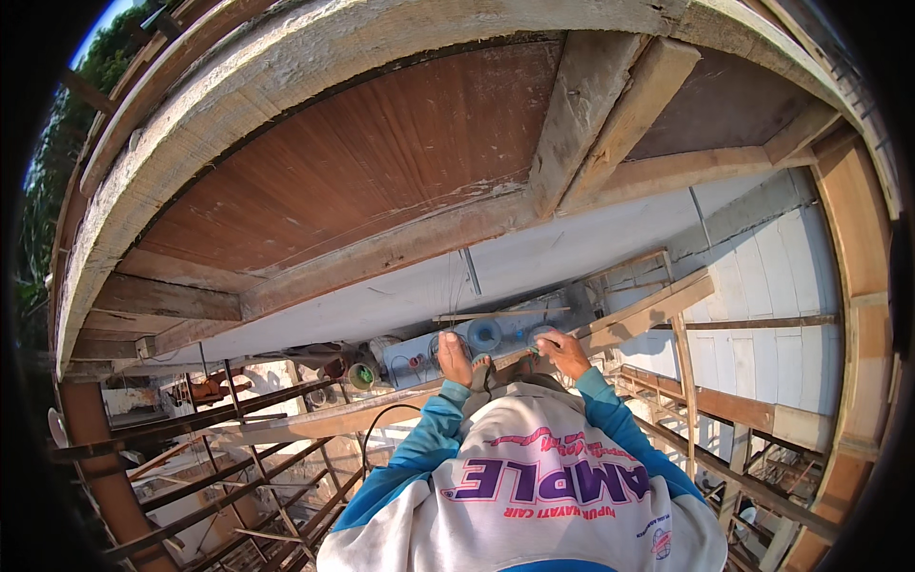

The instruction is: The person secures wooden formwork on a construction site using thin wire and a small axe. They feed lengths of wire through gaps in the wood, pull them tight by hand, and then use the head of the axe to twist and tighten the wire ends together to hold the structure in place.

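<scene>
My left hand (pixel 454 358) is closed in front of my body, below a wooden panel form. Thin wire strands (pixel 452 296) run upward from its top, and the fist seems to grip them. To its right, my right hand (pixel 566 354) has its fingers curled together. Whatever lies in those fingers is too small to make out. Between and beyond my hands are a round blue container (pixel 484 334) and a thin wooden stick (pixel 505 314). My bare toes (pixel 482 360) show on a narrow board beneath me.
A timber-framed brown panel (pixel 381 143) arches overhead. A wooden beam (pixel 648 310) slopes up at the right, beside white wall panels (pixel 762 276). Dark bars (pixel 238 419) form a lattice over a drop at the left. A bucket (pixel 361 376) stands left of my hands; a black cable (pixel 376 419) loops nearby.
</scene>
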`<action>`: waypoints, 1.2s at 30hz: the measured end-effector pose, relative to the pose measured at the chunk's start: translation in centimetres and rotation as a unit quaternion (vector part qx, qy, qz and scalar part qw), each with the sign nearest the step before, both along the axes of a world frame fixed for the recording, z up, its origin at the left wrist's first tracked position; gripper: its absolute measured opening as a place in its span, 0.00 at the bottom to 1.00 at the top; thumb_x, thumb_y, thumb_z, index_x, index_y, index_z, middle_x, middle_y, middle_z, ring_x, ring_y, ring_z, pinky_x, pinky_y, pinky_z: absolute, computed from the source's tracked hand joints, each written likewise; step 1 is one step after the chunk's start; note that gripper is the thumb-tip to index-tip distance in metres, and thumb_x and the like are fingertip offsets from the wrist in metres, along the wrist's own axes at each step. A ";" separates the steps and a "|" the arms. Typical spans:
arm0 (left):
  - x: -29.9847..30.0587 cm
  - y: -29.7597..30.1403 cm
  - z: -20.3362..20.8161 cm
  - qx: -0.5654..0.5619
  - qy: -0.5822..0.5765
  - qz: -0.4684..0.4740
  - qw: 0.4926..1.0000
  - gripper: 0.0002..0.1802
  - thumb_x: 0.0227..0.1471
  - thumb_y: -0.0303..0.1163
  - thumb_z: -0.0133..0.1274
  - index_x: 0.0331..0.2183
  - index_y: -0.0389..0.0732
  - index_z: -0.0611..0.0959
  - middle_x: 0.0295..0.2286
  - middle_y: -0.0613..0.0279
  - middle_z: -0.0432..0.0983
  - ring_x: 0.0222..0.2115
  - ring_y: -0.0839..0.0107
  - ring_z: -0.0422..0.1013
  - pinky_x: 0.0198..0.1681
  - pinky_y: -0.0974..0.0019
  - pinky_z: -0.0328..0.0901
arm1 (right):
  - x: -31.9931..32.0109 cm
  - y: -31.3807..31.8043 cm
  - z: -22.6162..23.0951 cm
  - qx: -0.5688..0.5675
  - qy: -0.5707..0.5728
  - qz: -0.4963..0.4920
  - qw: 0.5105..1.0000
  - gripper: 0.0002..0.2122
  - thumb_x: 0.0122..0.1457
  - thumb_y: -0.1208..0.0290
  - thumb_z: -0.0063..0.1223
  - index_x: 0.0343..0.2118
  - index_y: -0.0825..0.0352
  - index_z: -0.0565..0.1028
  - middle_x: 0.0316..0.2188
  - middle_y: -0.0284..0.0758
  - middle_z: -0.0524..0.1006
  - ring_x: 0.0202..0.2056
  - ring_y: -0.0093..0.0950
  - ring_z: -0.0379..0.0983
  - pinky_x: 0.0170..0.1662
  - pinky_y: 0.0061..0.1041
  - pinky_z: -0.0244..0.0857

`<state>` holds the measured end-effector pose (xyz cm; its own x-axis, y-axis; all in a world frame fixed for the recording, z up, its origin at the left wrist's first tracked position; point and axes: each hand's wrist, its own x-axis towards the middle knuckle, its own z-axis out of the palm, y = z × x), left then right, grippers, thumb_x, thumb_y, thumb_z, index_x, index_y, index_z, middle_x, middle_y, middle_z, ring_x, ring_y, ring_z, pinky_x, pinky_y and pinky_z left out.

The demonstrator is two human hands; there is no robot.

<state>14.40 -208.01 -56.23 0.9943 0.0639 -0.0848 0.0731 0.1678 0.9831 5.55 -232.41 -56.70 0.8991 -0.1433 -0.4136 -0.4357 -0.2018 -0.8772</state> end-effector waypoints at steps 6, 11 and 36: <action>-4.0 1.6 2.0 0.214 -0.005 -0.183 0.959 0.20 0.62 0.41 0.39 0.25 0.35 0.70 0.21 0.58 0.65 0.23 0.70 0.60 0.28 0.64 0.59 | 8.9 6.8 10.6 0.214 0.004 0.059 0.975 0.17 0.63 0.60 0.46 0.48 0.67 0.72 0.24 0.29 0.71 0.19 0.14 0.60 0.20 0.14 0.58; -6.3 3.3 2.4 0.179 -0.005 -0.235 0.955 0.19 0.62 0.42 0.39 0.25 0.38 0.69 0.19 0.68 0.60 0.22 0.78 0.55 0.25 0.70 0.53 | 9.4 6.8 8.8 0.293 0.083 0.066 0.950 0.15 0.63 0.61 0.47 0.41 0.69 0.75 0.22 0.29 0.70 0.16 0.13 0.61 0.16 0.15 0.57; 3.0 -1.0 6.6 -0.001 0.193 -0.502 0.843 0.10 0.58 0.32 0.48 0.34 0.36 0.79 0.30 0.68 0.74 0.33 0.81 0.65 0.40 0.75 0.61 | 3.7 -2.7 10.9 -0.064 -0.121 0.144 0.980 0.09 0.57 0.68 0.51 0.39 0.64 0.79 0.35 0.37 0.77 0.38 0.36 0.73 0.43 0.32 0.66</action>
<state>17.44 -209.00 -49.67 0.4450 -0.7948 -0.4126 0.4936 -0.1667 0.8536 9.27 -235.15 -45.84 0.9794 0.0938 -0.1787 -0.1270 -0.4015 -0.9070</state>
